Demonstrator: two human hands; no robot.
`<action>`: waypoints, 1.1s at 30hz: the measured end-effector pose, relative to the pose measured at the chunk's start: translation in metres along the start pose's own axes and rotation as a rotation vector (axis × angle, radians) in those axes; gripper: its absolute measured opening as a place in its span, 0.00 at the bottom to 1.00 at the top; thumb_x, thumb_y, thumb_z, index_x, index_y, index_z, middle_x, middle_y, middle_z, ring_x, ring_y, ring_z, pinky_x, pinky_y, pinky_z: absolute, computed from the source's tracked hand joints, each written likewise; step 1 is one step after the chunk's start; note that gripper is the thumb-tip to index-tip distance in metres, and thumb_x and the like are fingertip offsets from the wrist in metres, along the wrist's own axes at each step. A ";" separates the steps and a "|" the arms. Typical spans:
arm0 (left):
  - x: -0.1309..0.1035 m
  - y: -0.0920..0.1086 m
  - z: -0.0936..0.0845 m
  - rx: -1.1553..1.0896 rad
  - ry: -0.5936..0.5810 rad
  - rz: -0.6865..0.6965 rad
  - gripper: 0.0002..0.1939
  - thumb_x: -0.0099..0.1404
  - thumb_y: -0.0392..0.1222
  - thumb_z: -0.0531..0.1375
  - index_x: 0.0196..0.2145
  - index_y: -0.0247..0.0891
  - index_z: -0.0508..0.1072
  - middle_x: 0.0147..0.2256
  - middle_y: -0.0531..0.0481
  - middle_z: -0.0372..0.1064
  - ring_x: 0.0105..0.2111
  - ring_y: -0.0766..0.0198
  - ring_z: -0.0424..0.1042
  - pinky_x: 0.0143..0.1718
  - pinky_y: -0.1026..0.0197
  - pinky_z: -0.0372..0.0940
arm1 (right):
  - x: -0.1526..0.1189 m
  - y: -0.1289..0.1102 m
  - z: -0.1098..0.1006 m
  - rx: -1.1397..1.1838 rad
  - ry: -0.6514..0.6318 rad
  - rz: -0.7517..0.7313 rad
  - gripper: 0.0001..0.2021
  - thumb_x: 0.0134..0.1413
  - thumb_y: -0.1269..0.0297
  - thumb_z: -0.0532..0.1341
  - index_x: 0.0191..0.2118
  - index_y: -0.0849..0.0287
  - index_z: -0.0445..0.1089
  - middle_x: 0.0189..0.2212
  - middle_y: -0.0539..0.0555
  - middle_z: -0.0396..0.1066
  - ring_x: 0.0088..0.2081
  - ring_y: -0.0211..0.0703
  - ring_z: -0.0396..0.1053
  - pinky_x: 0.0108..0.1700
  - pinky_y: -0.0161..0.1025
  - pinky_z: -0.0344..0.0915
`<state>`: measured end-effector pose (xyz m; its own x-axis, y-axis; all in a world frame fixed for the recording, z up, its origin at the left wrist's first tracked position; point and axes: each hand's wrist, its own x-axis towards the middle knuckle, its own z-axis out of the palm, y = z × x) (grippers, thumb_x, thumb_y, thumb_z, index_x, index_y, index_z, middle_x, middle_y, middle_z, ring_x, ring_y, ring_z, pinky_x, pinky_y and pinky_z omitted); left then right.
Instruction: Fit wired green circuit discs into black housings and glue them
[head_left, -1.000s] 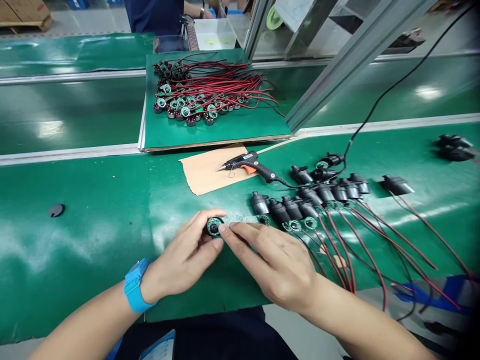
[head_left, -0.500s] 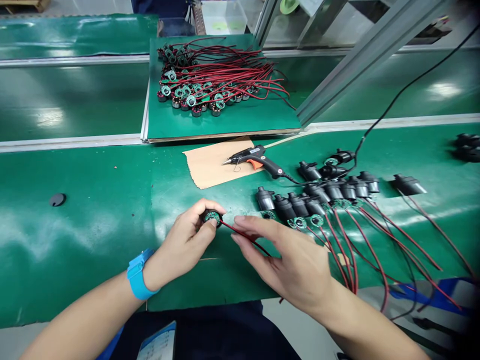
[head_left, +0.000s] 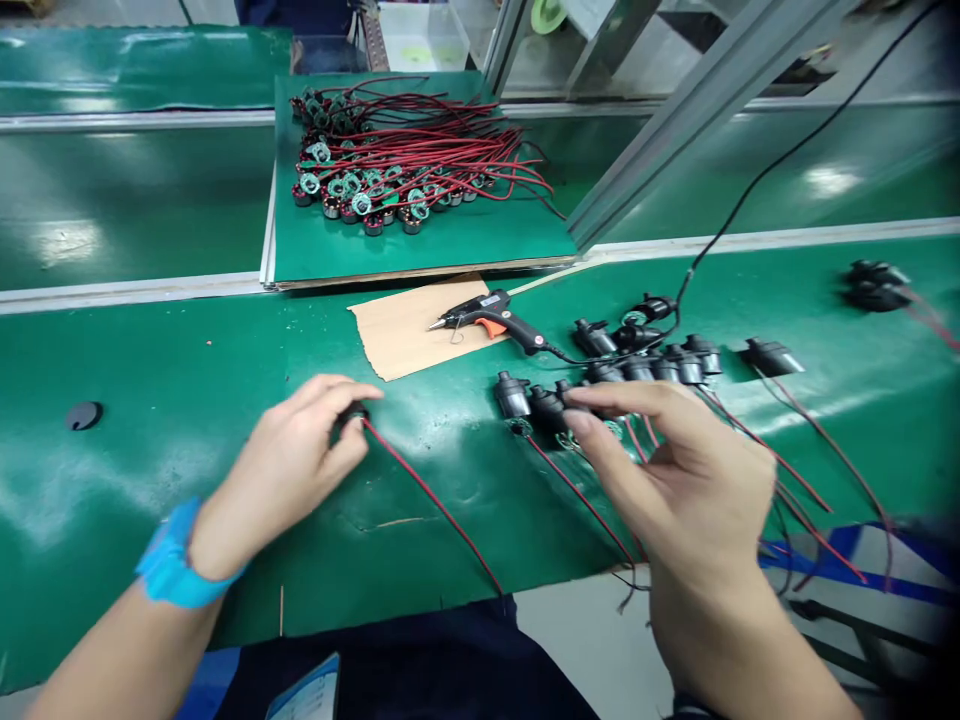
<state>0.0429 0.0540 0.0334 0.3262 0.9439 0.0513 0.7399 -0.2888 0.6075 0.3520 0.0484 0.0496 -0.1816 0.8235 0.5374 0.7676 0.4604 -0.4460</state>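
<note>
Head view: left hand (head_left: 296,445) pinches the part (head_left: 351,411), wire (head_left: 435,497) beyond fingertips. I guess it light, fragile where wire leaves; better grip its sides. Right hand (head_left: 694,480) near housings (head_left: 512,396): its grasp I cannot tell.

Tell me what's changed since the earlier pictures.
The left hand has moved left, still holding the small round black part, its thin red wire trailing over the shiny green tabletop. The right hand has left that part and moved right to the cylindrical black plastic housings; whether it grips one is unclear. The black glue gun with orange trigger stayed on its flat tan sheet.
</note>
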 end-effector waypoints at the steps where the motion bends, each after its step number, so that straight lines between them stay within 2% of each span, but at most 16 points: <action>1: -0.001 -0.011 -0.007 0.127 -0.020 0.004 0.17 0.69 0.41 0.53 0.53 0.42 0.74 0.50 0.44 0.74 0.46 0.52 0.75 0.47 0.52 0.69 | 0.000 0.008 -0.001 -0.063 -0.033 -0.017 0.08 0.60 0.68 0.67 0.45 0.51 0.75 0.36 0.52 0.79 0.36 0.47 0.75 0.41 0.47 0.70; 5: -0.008 -0.047 -0.031 0.551 -0.126 -0.090 0.19 0.70 0.43 0.52 0.53 0.42 0.76 0.52 0.40 0.73 0.38 0.47 0.78 0.38 0.48 0.70 | -0.004 0.032 0.008 -0.261 -0.195 -0.090 0.07 0.62 0.59 0.66 0.42 0.55 0.77 0.36 0.55 0.76 0.38 0.50 0.70 0.41 0.48 0.64; 7: -0.009 -0.050 -0.037 0.668 -0.102 -0.101 0.20 0.70 0.45 0.54 0.56 0.41 0.75 0.56 0.37 0.70 0.39 0.43 0.77 0.39 0.45 0.69 | -0.005 0.037 0.013 -0.352 -0.223 -0.082 0.10 0.62 0.55 0.65 0.41 0.56 0.79 0.36 0.56 0.74 0.39 0.51 0.67 0.40 0.47 0.61; 9: -0.001 -0.038 -0.035 0.709 -0.038 -0.033 0.22 0.69 0.47 0.58 0.59 0.41 0.72 0.60 0.34 0.66 0.43 0.40 0.75 0.42 0.43 0.68 | -0.004 0.038 0.016 -0.393 -0.220 -0.062 0.11 0.64 0.55 0.63 0.40 0.56 0.79 0.35 0.56 0.73 0.38 0.50 0.65 0.40 0.46 0.58; 11: 0.016 -0.015 -0.021 0.684 0.004 0.132 0.21 0.70 0.44 0.58 0.60 0.42 0.71 0.62 0.35 0.65 0.47 0.41 0.73 0.44 0.44 0.67 | -0.003 0.036 0.015 -0.397 -0.220 -0.059 0.11 0.65 0.57 0.62 0.37 0.56 0.78 0.34 0.55 0.73 0.37 0.49 0.64 0.38 0.45 0.55; 12: 0.027 -0.001 -0.009 0.656 0.009 0.253 0.20 0.71 0.40 0.57 0.59 0.42 0.71 0.61 0.36 0.66 0.49 0.43 0.72 0.45 0.45 0.66 | -0.004 0.034 0.013 -0.402 -0.230 -0.068 0.11 0.64 0.56 0.63 0.35 0.56 0.78 0.33 0.55 0.72 0.36 0.48 0.63 0.38 0.45 0.54; 14: 0.053 0.025 0.022 0.578 -0.058 0.563 0.21 0.73 0.31 0.51 0.59 0.43 0.69 0.60 0.40 0.67 0.55 0.47 0.68 0.50 0.48 0.64 | -0.007 0.030 0.009 -0.442 -0.276 -0.106 0.11 0.60 0.55 0.67 0.33 0.56 0.77 0.31 0.54 0.72 0.36 0.48 0.63 0.38 0.45 0.53; 15: 0.067 0.035 0.039 0.535 -0.090 0.691 0.21 0.74 0.31 0.50 0.59 0.43 0.69 0.60 0.41 0.67 0.56 0.48 0.67 0.52 0.48 0.63 | -0.009 0.027 0.008 -0.478 -0.310 -0.125 0.11 0.57 0.54 0.69 0.32 0.56 0.77 0.30 0.54 0.71 0.36 0.49 0.63 0.38 0.45 0.53; 17: 0.091 0.048 0.069 0.476 -0.145 0.794 0.19 0.76 0.34 0.48 0.59 0.41 0.68 0.59 0.41 0.68 0.57 0.49 0.66 0.54 0.49 0.62 | -0.015 0.023 0.006 -0.563 -0.374 -0.150 0.10 0.54 0.56 0.71 0.32 0.57 0.76 0.30 0.53 0.71 0.36 0.49 0.62 0.38 0.45 0.52; 19: 0.109 0.052 0.091 0.447 -0.158 0.785 0.17 0.76 0.36 0.48 0.58 0.38 0.69 0.55 0.40 0.70 0.54 0.50 0.68 0.52 0.48 0.63 | -0.020 0.020 0.007 -0.638 -0.411 -0.174 0.07 0.53 0.61 0.72 0.31 0.58 0.75 0.29 0.53 0.70 0.36 0.49 0.62 0.38 0.45 0.52; 21: 0.117 0.050 0.100 0.422 -0.164 0.747 0.16 0.76 0.35 0.48 0.54 0.36 0.70 0.51 0.39 0.71 0.52 0.50 0.69 0.50 0.48 0.64 | -0.025 0.019 0.009 -0.690 -0.389 -0.210 0.07 0.54 0.67 0.70 0.28 0.58 0.73 0.27 0.52 0.69 0.34 0.48 0.62 0.37 0.45 0.51; 25: 0.101 0.037 0.089 0.232 -0.217 0.656 0.11 0.72 0.34 0.52 0.50 0.34 0.68 0.51 0.38 0.71 0.54 0.50 0.69 0.54 0.48 0.66 | -0.028 0.017 0.013 -0.632 -0.245 -0.306 0.07 0.60 0.72 0.65 0.29 0.59 0.73 0.24 0.51 0.71 0.31 0.44 0.63 0.36 0.45 0.52; 27: 0.082 0.032 0.077 0.082 -0.262 0.549 0.14 0.67 0.31 0.54 0.50 0.34 0.65 0.50 0.38 0.71 0.51 0.52 0.72 0.52 0.51 0.68 | -0.025 0.014 0.014 -0.454 -0.208 -0.307 0.05 0.62 0.71 0.64 0.34 0.60 0.75 0.26 0.51 0.74 0.31 0.43 0.64 0.36 0.44 0.55; 29: 0.060 0.029 0.066 -0.044 -0.281 0.435 0.17 0.63 0.28 0.54 0.50 0.36 0.63 0.46 0.41 0.72 0.45 0.56 0.74 0.46 0.54 0.71 | -0.021 0.009 0.015 -0.171 -0.215 -0.240 0.04 0.64 0.70 0.62 0.37 0.59 0.75 0.29 0.51 0.76 0.32 0.41 0.67 0.37 0.42 0.59; 31: 0.040 0.028 0.058 -0.117 -0.229 0.348 0.18 0.64 0.31 0.55 0.51 0.37 0.61 0.42 0.45 0.72 0.38 0.59 0.75 0.39 0.57 0.71 | -0.015 0.003 0.017 0.140 -0.271 -0.108 0.04 0.64 0.69 0.62 0.38 0.58 0.75 0.30 0.50 0.77 0.32 0.39 0.68 0.37 0.39 0.63; 33: 0.024 0.027 0.054 -0.133 -0.109 0.290 0.20 0.67 0.40 0.60 0.54 0.38 0.59 0.38 0.49 0.71 0.33 0.61 0.74 0.33 0.60 0.70 | -0.009 -0.002 0.022 0.383 -0.356 0.067 0.05 0.64 0.66 0.63 0.37 0.57 0.76 0.28 0.49 0.75 0.30 0.37 0.67 0.34 0.37 0.63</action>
<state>0.1024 0.0597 0.0084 0.5783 0.8006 0.1567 0.5261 -0.5128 0.6784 0.3386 0.0473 0.0299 -0.3888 0.8862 0.2520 0.5167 0.4362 -0.7367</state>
